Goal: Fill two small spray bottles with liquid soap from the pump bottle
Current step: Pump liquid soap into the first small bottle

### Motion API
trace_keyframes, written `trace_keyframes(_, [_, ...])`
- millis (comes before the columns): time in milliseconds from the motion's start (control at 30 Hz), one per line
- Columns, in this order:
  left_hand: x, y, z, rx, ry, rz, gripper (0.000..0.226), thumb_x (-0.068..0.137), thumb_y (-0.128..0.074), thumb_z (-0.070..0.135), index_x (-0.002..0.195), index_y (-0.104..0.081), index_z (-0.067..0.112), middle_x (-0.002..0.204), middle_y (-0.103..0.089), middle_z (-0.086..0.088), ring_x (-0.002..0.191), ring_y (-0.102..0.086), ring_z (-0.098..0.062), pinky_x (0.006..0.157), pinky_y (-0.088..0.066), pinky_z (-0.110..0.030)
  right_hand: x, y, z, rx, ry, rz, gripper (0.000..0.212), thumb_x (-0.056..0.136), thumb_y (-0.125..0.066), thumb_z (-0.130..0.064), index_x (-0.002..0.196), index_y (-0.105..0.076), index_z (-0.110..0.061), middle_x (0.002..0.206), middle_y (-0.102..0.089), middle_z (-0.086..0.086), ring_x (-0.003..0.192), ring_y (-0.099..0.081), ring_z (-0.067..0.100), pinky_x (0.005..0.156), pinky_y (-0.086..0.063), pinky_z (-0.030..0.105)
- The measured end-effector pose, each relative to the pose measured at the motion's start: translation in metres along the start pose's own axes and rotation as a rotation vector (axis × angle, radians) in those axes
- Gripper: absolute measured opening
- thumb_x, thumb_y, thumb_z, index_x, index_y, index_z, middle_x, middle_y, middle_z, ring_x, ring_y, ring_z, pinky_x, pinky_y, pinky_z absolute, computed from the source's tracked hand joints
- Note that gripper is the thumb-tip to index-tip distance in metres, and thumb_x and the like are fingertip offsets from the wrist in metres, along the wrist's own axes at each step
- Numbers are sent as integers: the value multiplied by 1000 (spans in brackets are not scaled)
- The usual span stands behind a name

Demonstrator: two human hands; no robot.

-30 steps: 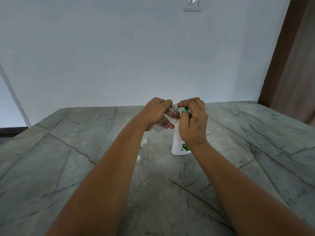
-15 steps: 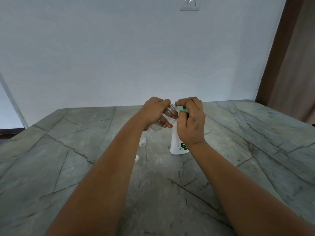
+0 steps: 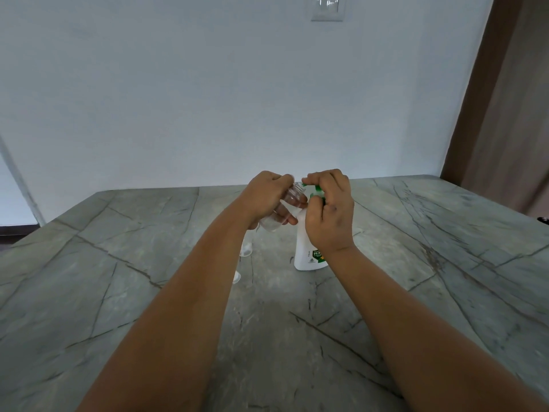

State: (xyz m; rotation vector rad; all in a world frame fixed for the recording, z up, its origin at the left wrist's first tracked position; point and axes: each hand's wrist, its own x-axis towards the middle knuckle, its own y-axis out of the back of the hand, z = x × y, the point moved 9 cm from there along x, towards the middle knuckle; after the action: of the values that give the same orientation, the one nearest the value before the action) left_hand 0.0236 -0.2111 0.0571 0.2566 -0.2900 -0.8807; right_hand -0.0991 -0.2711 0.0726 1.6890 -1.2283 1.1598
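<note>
A white pump bottle [image 3: 306,251] with a green pump head [image 3: 317,191] stands on the grey stone table [image 3: 118,263]. My right hand [image 3: 329,215] is curled over the pump head and hides most of it. My left hand [image 3: 266,200] holds a small clear spray bottle [image 3: 282,212] tilted, its open neck right at the green nozzle. A second small clear bottle [image 3: 246,248] stands on the table behind my left forearm, partly hidden.
A small clear cap-like piece [image 3: 236,276] lies beside my left forearm. A white wall rises behind the table, with a switch plate [image 3: 326,8] high up. A brown curtain [image 3: 505,114] hangs at the right. The table's far right corner sits near the curtain.
Both hands, the clear bottle and the pump bottle keep their relation. The view shifted slightly to the right; the right hand seems a little lower on the pump head.
</note>
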Motion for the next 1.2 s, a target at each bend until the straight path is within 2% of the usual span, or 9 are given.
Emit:
trace_keyframes(133, [-3, 0, 2, 8, -5, 3, 36, 102, -40, 20, 87, -66, -1, 78, -76, -9, 56, -69, -32, 57, -54, -31, 1, 1, 1, 1, -2, 19, 30, 74, -35, -3, 84, -63, -1, 91, -50, -5, 86, -52, 25, 69, -49, 40])
trace_keyframes(300, [1, 1, -1, 20, -1, 14, 36, 101, -41, 20, 93, -65, -6, 84, -76, -14, 58, -70, -34, 64, -54, -36, -1, -1, 1, -14, 16, -15, 36, 75, -33, -6, 94, -63, -1, 97, -52, -1, 88, -51, 23, 70, -47, 36])
trace_keyframes(367, [1, 1, -1, 22, 2, 13, 36, 101, -41, 21, 95, -65, -6, 85, -76, -15, 58, -70, -34, 61, -54, -34, 0, -1, 1, -4, 3, -15, 36, 75, -34, -7, 95, -63, -1, 98, -50, -3, 89, -52, 23, 71, -47, 36])
trace_keyframes(467, [0, 1, 0, 19, -1, 8, 36, 102, -41, 20, 92, -65, -5, 80, -76, -11, 55, -69, -32, 57, -54, -31, -1, -2, -1, -17, 2, -14, 35, 74, -34, -7, 93, -62, -1, 97, -53, 2, 90, -51, 24, 72, -47, 38])
trace_keyframes(633, [-2, 0, 1, 14, -4, 9, 36, 102, -41, 19, 87, -65, -3, 74, -76, -8, 55, -69, -32, 56, -52, -30, -1, -3, 1, -8, -10, 11, 29, 73, -35, -4, 86, -61, -2, 93, -48, -6, 87, -50, 22, 68, -47, 39])
trace_keyframes(900, [0, 0, 2, 26, -3, 11, 36, 102, -40, 20, 89, -65, -3, 77, -76, -9, 55, -69, -31, 58, -52, -31, -4, -3, -1, -15, -16, -27, 35, 73, -34, -6, 97, -60, -1, 100, -54, 8, 90, -51, 26, 74, -46, 34])
trace_keyframes(1200, [-1, 0, 3, 31, -17, 12, 37, 102, -41, 19, 84, -66, -1, 73, -75, -7, 54, -68, -31, 58, -52, -31, -5, -5, -1, -40, -13, -33, 31, 74, -35, -6, 92, -60, -1, 95, -54, 7, 89, -48, 20, 74, -43, 29])
